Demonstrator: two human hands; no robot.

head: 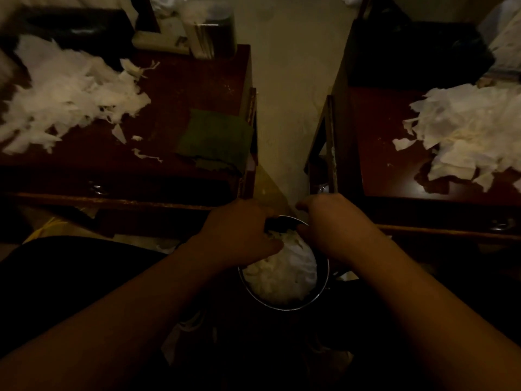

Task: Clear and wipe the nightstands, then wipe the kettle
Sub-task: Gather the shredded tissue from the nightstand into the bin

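Observation:
Two dark red wooden nightstands flank a narrow gap. The left nightstand (180, 88) carries a heap of torn white paper (64, 94) and a folded green cloth (217, 139) near its right edge. On the right nightstand (380, 136) lies another pile of torn paper (465, 131). Low between them stands a round metal-rimmed container (282, 306) stuffed with white paper (282, 272). My left hand (239, 235) grips its far rim, thumb on the paper. My right hand (329, 224) curls at the rim's right side; what it holds is hidden.
A clear jar (211, 32) and a black object (76, 26) stand at the back of the left nightstand. A black bag (417, 55) covers the back of the right one. Pale floor (293, 94) runs between them. Paper scraps lie on the floor near my legs.

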